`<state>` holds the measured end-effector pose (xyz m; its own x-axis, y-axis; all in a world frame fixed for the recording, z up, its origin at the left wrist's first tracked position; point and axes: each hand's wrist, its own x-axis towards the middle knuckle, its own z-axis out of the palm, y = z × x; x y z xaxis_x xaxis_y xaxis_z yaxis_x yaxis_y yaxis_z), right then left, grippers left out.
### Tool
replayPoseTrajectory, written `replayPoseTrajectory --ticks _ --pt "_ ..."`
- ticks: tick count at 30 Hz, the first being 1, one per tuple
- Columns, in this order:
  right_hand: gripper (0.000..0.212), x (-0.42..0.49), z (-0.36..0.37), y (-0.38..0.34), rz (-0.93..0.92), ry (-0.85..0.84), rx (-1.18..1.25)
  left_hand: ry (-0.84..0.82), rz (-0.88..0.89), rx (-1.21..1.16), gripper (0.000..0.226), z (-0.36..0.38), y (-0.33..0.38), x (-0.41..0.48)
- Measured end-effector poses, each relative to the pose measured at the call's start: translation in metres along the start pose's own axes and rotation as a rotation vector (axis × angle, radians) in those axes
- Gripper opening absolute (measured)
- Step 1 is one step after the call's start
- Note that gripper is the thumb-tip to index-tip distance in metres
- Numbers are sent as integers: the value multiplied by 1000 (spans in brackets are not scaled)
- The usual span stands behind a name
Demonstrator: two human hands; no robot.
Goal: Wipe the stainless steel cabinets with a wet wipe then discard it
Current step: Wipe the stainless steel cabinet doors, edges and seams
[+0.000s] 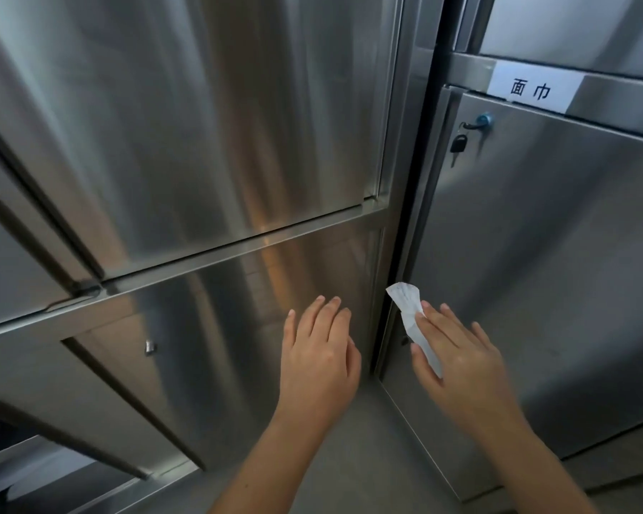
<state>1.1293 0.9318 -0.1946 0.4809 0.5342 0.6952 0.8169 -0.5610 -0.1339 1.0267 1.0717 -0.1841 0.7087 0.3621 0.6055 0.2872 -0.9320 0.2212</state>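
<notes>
Two cabinets shut; right hand presses wipe on door.

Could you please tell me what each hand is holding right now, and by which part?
The right hand pins a crumpled white wet wipe under its fingers by its lower end, against the steel cabinet door. The left hand holds nothing.

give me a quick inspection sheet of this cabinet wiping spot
surface: stainless cabinet door, shut, wipe at its left edge
job's things: wet wipe, white, crumpled
clutter: nothing seen
grips: right hand presses the wipe flat on the door; left hand open, empty, before the left cabinet
cables: nothing seen
surroundings: key hanging from the lock; white label above the door; grey floor
</notes>
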Motion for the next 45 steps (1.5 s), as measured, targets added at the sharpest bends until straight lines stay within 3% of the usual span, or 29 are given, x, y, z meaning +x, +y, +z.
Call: replayPoseTrajectory --ticks 11,22,27,32,45 --pt "34 49 44 7 15 -100 4 -19 41 -4 27 35 -22 58" --pt "45 122 112 20 42 -194 -54 -34 133 -162 38 100 -62 134" --pt "36 128 126 48 25 -192 -65 -63 126 -135 40 118 -56 141" --pt "44 127 139 76 0 -231 64 -64 36 -52 32 137 -46 138" --pt "62 124 194 126 -20 -335 290 -44 -136 193 53 212 -25 137"
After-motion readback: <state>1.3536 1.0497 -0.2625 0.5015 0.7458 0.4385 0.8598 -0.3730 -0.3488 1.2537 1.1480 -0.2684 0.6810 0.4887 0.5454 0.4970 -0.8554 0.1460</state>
